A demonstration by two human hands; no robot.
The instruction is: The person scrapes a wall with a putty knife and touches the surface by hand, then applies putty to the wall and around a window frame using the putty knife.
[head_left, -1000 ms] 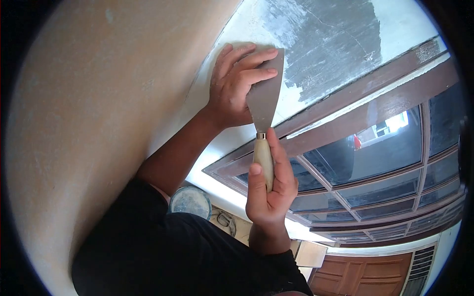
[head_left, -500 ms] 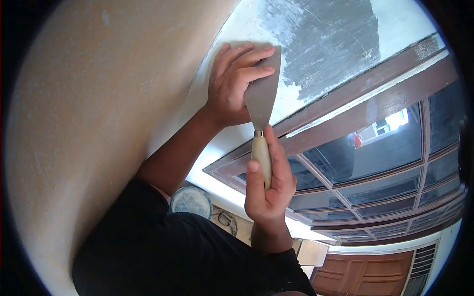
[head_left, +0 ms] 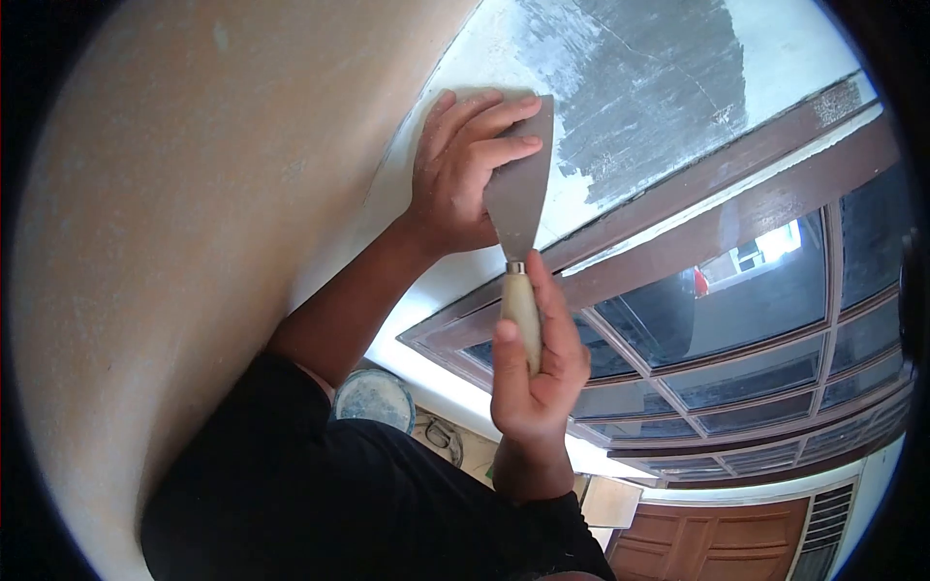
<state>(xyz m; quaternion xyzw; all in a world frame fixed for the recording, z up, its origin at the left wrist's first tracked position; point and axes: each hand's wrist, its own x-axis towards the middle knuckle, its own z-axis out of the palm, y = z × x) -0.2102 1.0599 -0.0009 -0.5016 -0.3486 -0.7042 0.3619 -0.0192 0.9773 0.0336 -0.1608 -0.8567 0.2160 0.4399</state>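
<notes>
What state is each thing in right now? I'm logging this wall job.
Putty knife: blade flat against the wall, held by both hands.
Left hand: fingers pressing the blade.
Right hand: gripping the handle.
Wall: partly scraped, grey patch showing.
Bucket: on the floor, upright.

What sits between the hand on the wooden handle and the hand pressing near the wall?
In the head view, the putty knife's metal blade spans that gap: the right hand grips its handle, and the left hand presses the blade's upper part.
</notes>
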